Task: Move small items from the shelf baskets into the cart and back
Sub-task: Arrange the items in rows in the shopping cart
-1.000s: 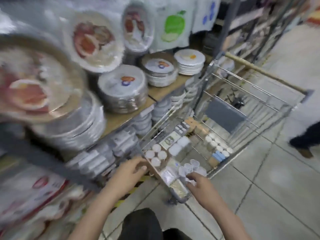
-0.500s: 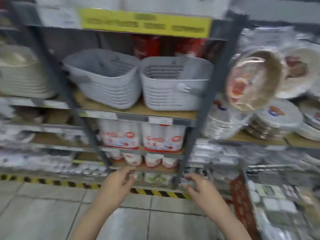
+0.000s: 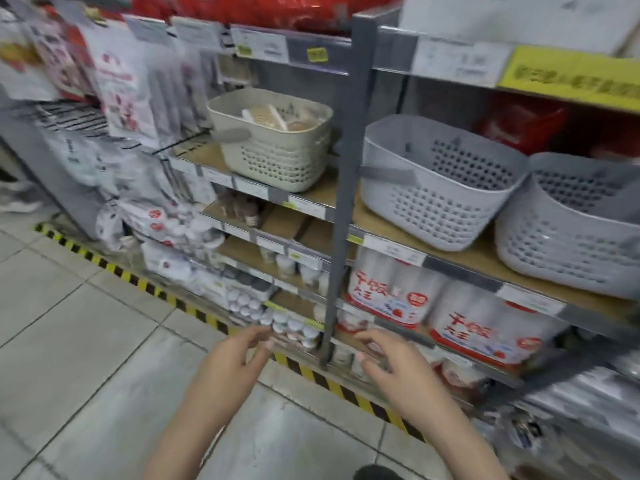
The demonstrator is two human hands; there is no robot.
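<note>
Both hands — left (image 3: 228,362), right (image 3: 398,368) — loose, holding nothing; I judge the beige basket (image 3: 273,140) still needs emptying.

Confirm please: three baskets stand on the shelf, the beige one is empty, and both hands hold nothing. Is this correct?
Not quite. The head view shows the beige basket holds items; the two grey baskets look empty. The rest stands: three baskets on the shelf, and the left hand and right hand hold nothing.
</note>
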